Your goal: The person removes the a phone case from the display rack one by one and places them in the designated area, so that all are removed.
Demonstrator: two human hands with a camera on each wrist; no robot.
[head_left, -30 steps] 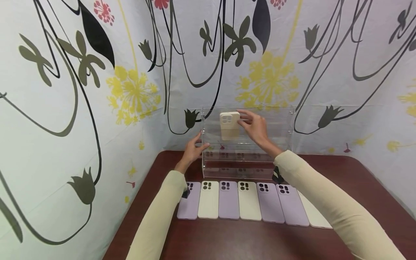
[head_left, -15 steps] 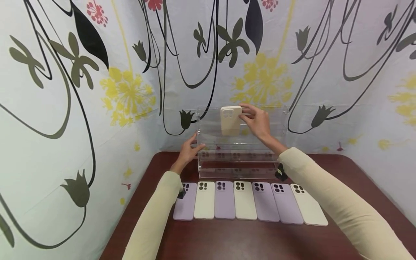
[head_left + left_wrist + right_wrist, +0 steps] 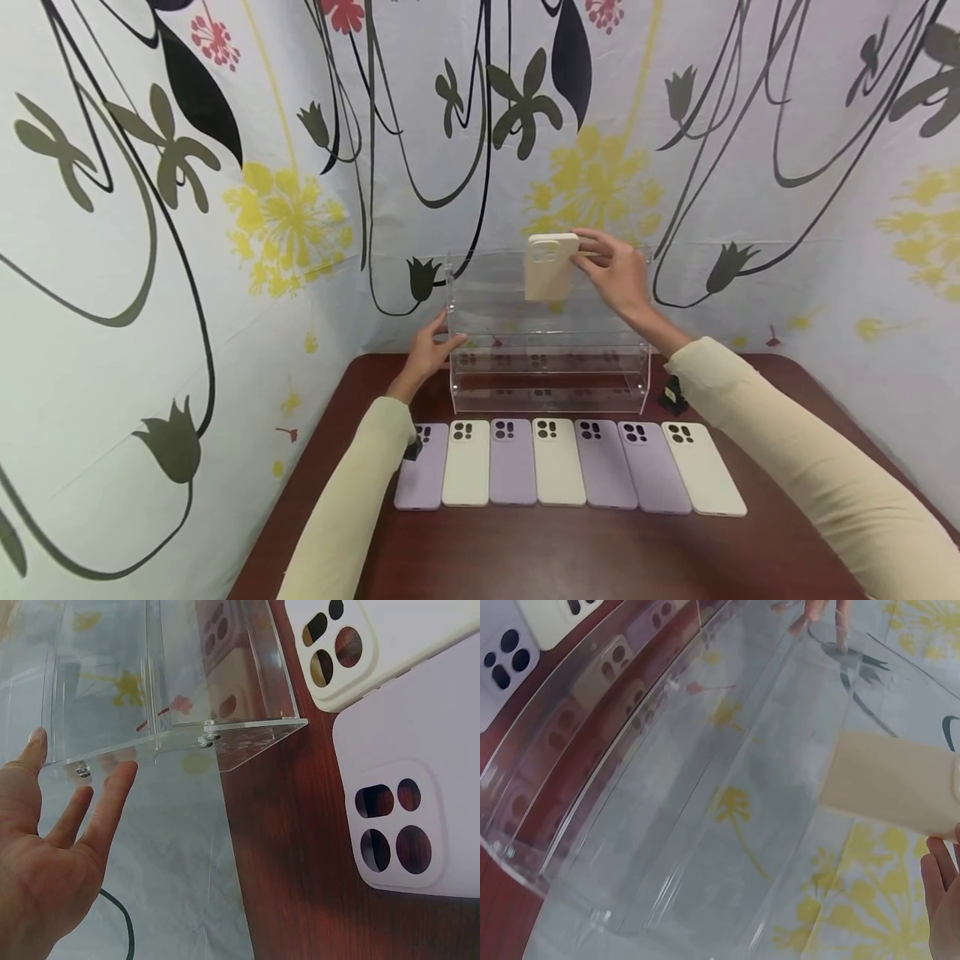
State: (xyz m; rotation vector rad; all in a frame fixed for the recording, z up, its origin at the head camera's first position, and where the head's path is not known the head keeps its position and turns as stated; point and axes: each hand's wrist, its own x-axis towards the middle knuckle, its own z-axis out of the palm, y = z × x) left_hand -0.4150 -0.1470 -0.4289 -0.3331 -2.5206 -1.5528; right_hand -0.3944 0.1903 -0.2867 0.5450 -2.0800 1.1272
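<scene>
A cream phone case [image 3: 549, 271] is held upright at the top tier of the clear acrylic display stand [image 3: 550, 402]. My right hand [image 3: 618, 271] pinches it by its upper right edge. In the right wrist view the case [image 3: 889, 784] juts out from the fingers [image 3: 935, 881], above the stand's tiers. At the stand's left end, my left hand [image 3: 431, 354] touches the side panel. The left wrist view shows that hand [image 3: 60, 847] with its fingers fairly straight against the clear side [image 3: 187, 739].
In front of the stand, several lilac and cream phone cases lie in a row, including a cream one [image 3: 702, 471] at the right end and a lilac one [image 3: 422, 475] at the left. The dark red table [image 3: 525, 550] meets a flower-patterned cloth [image 3: 420, 208] behind.
The cream case and my right hand have risen and shifted right relative to the stand. My left hand stays at the stand's left end. The head view has panned slightly right.
</scene>
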